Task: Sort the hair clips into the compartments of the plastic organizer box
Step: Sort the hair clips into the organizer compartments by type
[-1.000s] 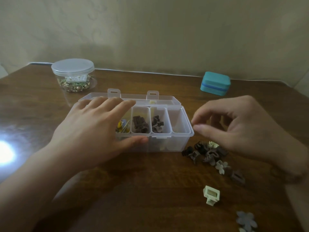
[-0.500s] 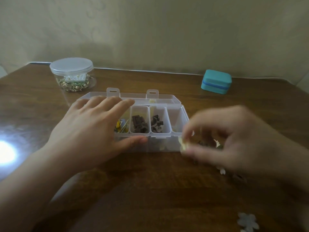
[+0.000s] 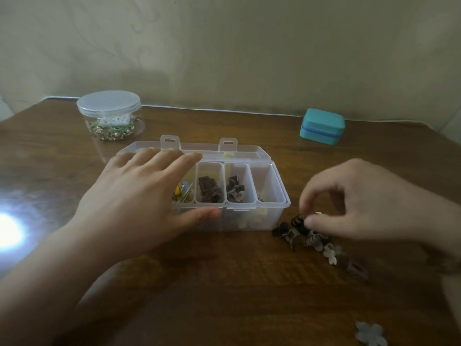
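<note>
Two bare arms come in from the bottom of the picture. The left hand point(image 3: 134, 203) has no ring, no watch and no glove on it, and its arm is bare with no sleeve showing. The right hand point(image 3: 369, 203) is bare too. A dark band sits at the right wrist, too blurry to tell what it is.

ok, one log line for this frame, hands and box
left hand: steadies organizer box | right hand: pinches dark clip in loose pile | box: lid open, rightmost compartment nearly empty
</note>
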`<action>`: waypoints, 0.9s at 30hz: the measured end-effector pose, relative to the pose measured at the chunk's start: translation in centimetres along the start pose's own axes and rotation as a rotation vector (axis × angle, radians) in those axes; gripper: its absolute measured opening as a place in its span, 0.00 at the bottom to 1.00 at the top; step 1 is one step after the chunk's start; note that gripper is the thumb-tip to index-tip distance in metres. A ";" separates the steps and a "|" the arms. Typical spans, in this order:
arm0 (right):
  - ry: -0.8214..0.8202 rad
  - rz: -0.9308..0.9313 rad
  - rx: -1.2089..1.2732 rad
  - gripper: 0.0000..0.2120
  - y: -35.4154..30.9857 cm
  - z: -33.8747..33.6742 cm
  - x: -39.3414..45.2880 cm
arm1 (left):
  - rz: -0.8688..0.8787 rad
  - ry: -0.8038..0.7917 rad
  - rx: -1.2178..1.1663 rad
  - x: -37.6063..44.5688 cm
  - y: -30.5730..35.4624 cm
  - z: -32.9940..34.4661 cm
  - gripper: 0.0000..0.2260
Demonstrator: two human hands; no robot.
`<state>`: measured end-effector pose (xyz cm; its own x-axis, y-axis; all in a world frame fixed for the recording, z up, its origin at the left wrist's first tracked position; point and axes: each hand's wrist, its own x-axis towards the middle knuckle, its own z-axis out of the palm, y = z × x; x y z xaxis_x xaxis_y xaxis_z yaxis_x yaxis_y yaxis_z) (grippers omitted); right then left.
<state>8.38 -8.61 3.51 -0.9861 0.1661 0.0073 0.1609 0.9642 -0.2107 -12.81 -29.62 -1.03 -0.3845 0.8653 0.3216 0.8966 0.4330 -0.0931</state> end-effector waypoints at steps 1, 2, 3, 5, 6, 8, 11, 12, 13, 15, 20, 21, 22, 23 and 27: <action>-0.076 -0.007 -0.044 0.06 0.1 0.3 0.2 | -0.001 -0.005 0.000 0.0 0.0 0.0 0.43; -0.128 -0.008 -0.068 0.09 0.1 0.7 0.3 | -0.002 -0.007 -0.001 0.0 0.0 0.0 0.43; -0.149 -0.008 -0.079 0.12 0.0 1.0 0.5 | -0.003 -0.007 0.000 0.0 0.0 0.0 0.43; -0.141 -0.025 -0.089 0.14 -0.1 1.5 0.9 | -0.006 -0.007 0.002 0.0 0.0 -0.1 0.43; -0.136 -0.042 -0.097 0.13 -0.1 1.7 0.9 | -0.007 -0.010 0.002 0.0 0.1 -0.1 0.43; -0.122 -0.076 -0.119 0.09 0.0 1.8 0.9 | -0.010 -0.017 0.000 -0.1 0.1 -0.1 0.43; -0.195 -0.115 -0.007 0.07 0.7 0.7 0.4 | -0.009 -0.024 -0.004 -0.1 0.1 -0.2 0.43; -0.218 -0.130 0.116 0.07 0.9 0.2 0.0 | -0.009 -0.025 -0.008 -0.1 0.1 -0.2 0.43; -0.189 -0.152 0.251 0.07 0.9 -0.3 -0.3 | -0.009 -0.024 -0.012 -0.1 0.0 -0.2 0.43; 0.045 -0.193 0.461 0.07 0.5 -0.6 -0.3 | -0.009 -0.026 -0.013 0.0 0.0 -0.2 0.44; 0.455 -0.020 0.550 0.06 -0.9 2.3 1.9 | -0.005 -0.023 -0.008 0.0 0.0 -0.1 0.43; 0.428 -0.007 0.491 0.07 -0.8 2.4 2.0 | -0.003 -0.023 -0.007 0.0 0.0 -0.1 0.43; 0.423 0.003 0.448 0.08 -0.6 2.3 1.9 | -0.003 -0.020 -0.006 0.0 0.0 -0.1 0.43; 0.435 0.012 0.413 0.07 -0.3 1.9 1.6 | -0.003 -0.018 -0.004 0.0 0.0 -0.1 0.43; 0.233 0.007 0.187 0.02 0.8 0.6 0.7 | -0.001 -0.015 0.003 0.0 0.0 0.0 0.43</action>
<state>7.80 -7.82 2.72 -0.9452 0.2363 0.2253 0.1356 0.9118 -0.3876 -12.81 -29.67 -1.01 -0.3885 0.8686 0.3075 0.8956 0.4344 -0.0956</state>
